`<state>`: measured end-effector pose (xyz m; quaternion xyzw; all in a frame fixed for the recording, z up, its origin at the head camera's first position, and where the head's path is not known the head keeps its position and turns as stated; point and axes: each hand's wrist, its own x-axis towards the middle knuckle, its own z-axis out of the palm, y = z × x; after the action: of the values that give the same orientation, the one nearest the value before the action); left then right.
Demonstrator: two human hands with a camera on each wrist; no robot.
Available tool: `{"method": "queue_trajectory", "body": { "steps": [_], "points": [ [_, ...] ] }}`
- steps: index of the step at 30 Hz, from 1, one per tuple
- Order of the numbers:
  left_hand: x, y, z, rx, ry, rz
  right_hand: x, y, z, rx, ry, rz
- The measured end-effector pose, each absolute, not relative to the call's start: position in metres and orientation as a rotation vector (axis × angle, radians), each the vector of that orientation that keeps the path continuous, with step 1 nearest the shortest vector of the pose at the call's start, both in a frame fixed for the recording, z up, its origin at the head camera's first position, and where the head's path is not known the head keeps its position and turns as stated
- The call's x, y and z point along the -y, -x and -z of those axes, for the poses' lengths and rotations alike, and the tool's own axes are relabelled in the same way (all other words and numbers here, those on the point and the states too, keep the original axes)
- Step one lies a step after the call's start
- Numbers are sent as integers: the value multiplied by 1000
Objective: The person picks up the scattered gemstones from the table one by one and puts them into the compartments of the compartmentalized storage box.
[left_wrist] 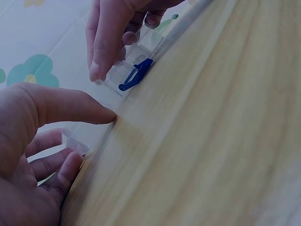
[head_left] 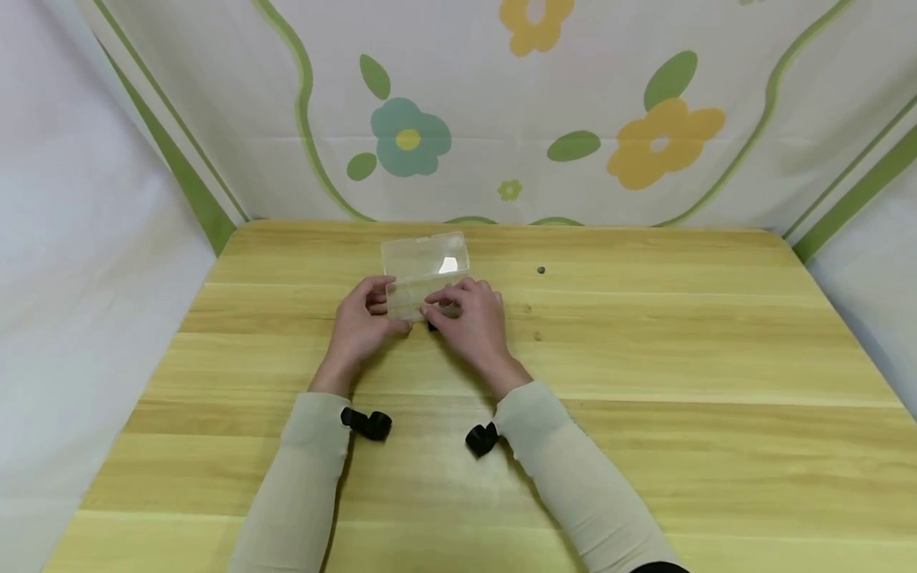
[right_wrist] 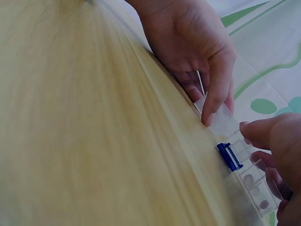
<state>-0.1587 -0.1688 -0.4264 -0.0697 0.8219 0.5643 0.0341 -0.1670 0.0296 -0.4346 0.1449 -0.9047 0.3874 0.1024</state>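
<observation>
Both hands grip a clear plastic box (head_left: 423,278) near the far middle of the wooden table (head_left: 645,358), its lid raised open toward the flowered backdrop (head_left: 573,119). My left hand (head_left: 361,322) holds the box's left end, thumb (left_wrist: 70,108) pressed on the front wall and fingers curled beneath the corner. My right hand (head_left: 473,318) pinches the front edge, fingertips (left_wrist: 96,70) bearing on the compartment rims just beside the blue latch (left_wrist: 135,75). To work the latch cleanly, I judge the left hand should brace the base flat against the table while the right acts on the clasp alone, with light pressure so the thin walls do not flex. Both forearms lie low and converge on the box, wrists slightly raised, sleeves (head_left: 308,469) resting on the tabletop. Small dark items show in the right-hand compartments (right_wrist: 256,188); a dark speck (head_left: 540,270) lies apart on the table.
</observation>
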Motion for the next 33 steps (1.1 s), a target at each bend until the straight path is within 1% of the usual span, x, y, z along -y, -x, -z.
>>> {"method": "queue_trajectory", "body": {
  "steps": [15,23,28,33],
  "points": [
    [171,149,426,-2535,222,-1709,-25,156,437,2636,-433,-1155],
    [172,148,424,-2554,218,-1709,-26,156,435,2604,-462,-1183],
    [167,149,425,-2555,196,-1717,-35,156,436,2559,-424,-1287],
    [158,150,429,-2535,193,-1745,-56,153,433,2486,-364,-1424]
  ]
}}
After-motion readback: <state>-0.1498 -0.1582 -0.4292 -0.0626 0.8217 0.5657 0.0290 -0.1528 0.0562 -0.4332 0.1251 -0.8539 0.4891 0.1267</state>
